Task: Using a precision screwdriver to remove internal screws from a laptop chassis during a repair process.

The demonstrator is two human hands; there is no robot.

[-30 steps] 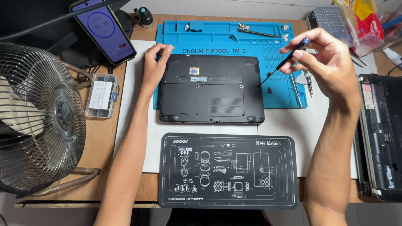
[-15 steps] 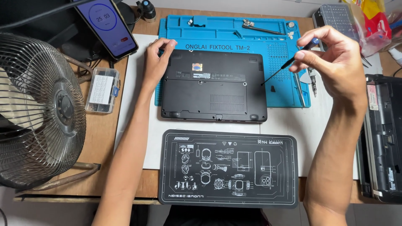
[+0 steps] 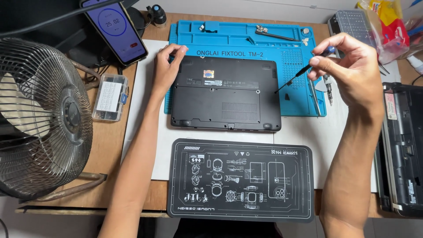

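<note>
A black laptop (image 3: 224,94) lies bottom side up on a blue repair mat (image 3: 246,37). My left hand (image 3: 165,70) rests flat on the laptop's upper left corner, fingers over its edge. My right hand (image 3: 352,66) pinches a thin black screwdriver (image 3: 296,76) with a blue cap. The shaft slants down to the left, and its tip sits at the laptop's right edge.
A black printed mat (image 3: 240,180) lies at the table's front edge. A metal fan (image 3: 39,119) stands at the left beside a clear parts box (image 3: 109,97). A phone (image 3: 115,26) leans at the back left. Another black device (image 3: 403,150) lies at the right. Tweezers and loose tools (image 3: 275,33) sit on the blue mat.
My right hand has shifted slightly while it keeps the screwdriver tip near the laptop's right edge. My left hand has stayed on the upper left corner.
</note>
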